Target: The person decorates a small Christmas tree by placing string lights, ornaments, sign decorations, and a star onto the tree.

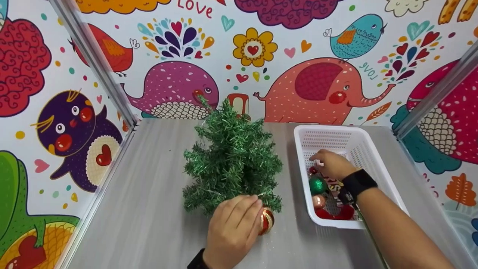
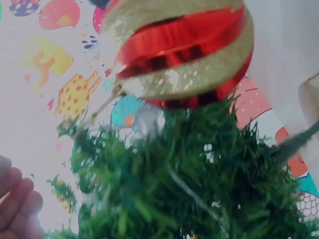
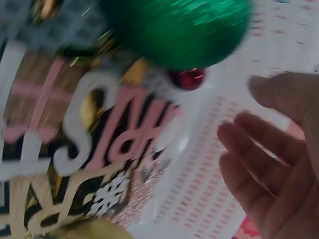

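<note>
A small green artificial Christmas tree (image 1: 232,160) stands on the table. At its lower front, a red and gold striped ball ornament (image 1: 267,221) sits beside my left hand (image 1: 234,226). In the left wrist view that striped ball (image 2: 184,55) has a thin string at its side, and the left fingertips (image 2: 20,206) appear apart from it, with no object visible between them. My right hand (image 1: 334,164) reaches inside the white basket (image 1: 338,223), its fingers loosely bent and holding nothing. Close to it lie a green ball (image 1: 317,185) and a small red ball (image 1: 313,170).
A copper-pink ball (image 1: 318,201), a red fuzzy piece (image 1: 338,214) and a lettered sign (image 3: 75,124) with a snowflake also lie in the basket. Printed wall panels (image 1: 239,48) with metal frame posts (image 1: 101,63) enclose the back and sides of the grey table (image 1: 142,209).
</note>
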`<state>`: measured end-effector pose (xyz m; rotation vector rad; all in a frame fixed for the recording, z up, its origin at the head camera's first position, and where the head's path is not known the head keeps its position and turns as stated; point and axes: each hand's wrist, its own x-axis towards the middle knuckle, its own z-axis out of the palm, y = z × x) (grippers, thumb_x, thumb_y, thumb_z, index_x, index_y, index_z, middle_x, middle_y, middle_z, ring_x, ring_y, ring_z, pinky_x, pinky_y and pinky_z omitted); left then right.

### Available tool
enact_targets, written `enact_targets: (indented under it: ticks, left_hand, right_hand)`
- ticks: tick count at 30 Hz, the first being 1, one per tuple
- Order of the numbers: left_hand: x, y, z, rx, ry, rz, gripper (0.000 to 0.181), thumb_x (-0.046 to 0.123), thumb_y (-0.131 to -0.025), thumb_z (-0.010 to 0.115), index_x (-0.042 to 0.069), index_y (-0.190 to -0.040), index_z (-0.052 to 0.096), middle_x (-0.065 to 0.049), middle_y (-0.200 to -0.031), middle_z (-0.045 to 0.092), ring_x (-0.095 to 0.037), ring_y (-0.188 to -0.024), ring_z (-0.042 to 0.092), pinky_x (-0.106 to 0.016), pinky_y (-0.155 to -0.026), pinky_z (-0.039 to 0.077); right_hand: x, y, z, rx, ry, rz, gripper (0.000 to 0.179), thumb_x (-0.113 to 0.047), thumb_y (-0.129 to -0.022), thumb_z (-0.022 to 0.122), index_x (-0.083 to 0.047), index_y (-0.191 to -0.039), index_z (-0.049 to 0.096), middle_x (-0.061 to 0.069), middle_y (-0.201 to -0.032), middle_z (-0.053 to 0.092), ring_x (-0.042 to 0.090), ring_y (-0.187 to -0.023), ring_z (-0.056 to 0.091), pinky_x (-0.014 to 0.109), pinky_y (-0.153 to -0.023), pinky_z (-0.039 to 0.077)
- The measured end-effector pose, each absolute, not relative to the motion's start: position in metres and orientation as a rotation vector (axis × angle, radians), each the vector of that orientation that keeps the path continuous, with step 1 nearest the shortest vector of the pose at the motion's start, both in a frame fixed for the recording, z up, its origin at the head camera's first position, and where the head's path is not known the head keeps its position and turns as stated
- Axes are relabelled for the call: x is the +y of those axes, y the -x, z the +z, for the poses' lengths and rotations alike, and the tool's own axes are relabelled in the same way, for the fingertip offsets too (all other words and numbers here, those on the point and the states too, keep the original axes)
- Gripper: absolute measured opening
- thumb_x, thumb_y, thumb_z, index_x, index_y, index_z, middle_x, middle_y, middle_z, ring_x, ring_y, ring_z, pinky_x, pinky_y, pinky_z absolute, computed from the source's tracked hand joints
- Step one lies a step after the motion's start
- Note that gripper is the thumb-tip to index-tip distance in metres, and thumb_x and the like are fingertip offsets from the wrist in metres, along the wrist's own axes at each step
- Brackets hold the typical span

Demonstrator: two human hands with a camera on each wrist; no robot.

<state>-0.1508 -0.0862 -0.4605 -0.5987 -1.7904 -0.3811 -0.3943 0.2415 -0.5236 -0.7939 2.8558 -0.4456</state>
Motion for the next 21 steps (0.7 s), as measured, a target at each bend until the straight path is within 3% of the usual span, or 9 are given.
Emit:
enact_targets:
  ticks: [8, 14, 21]
  left_hand:
    - [-0.104, 0.144, -0.468, -1.807, 0.486, -0.498, 0.025, 0.016, -0.105, 0.061, 0.005, -0.092, 0.079, -0.009, -0.092, 0.077, -0.023, -0.085, 0.070, -0.032, -0.075, 0.055]
    - [-0.110, 0.141, -0.472, -1.832, 0.453, -0.535, 0.025, 0.018, -0.106, 0.061, 0.006, -0.093, 0.079, -0.008, -0.094, 0.076, -0.023, -0.086, 0.070, -0.032, -0.078, 0.056]
    - [-0.110, 0.141, -0.473, -1.863, 0.452, -0.573, 0.023, 0.018, -0.106, 0.061, 0.008, -0.096, 0.078, -0.007, -0.097, 0.076, -0.022, -0.089, 0.069, -0.032, -0.081, 0.055]
  right_hand:
    - [0.243, 0.402, -0.546, 2.726, 0.962, -0.406, 0.032, -0.005, -0.086, 0.081, -0.017, -0.116, 0.080, 0.006, -0.116, 0.073, 0.027, -0.107, 0.065, 0.056, -0.101, 0.055]
    - [0.247, 0.403, -0.554, 2.794, 1.007, -0.357, 0.020, -0.007, -0.088, 0.080, -0.020, -0.104, 0.081, -0.002, -0.104, 0.071, 0.020, -0.097, 0.063, 0.047, -0.092, 0.059]
    - [0.248, 0.401, -0.547, 2.809, 0.845, -0.504, 0.016, -0.012, -0.091, 0.078, -0.014, -0.106, 0.076, 0.000, -0.098, 0.071, 0.019, -0.088, 0.063, 0.040, -0.082, 0.056]
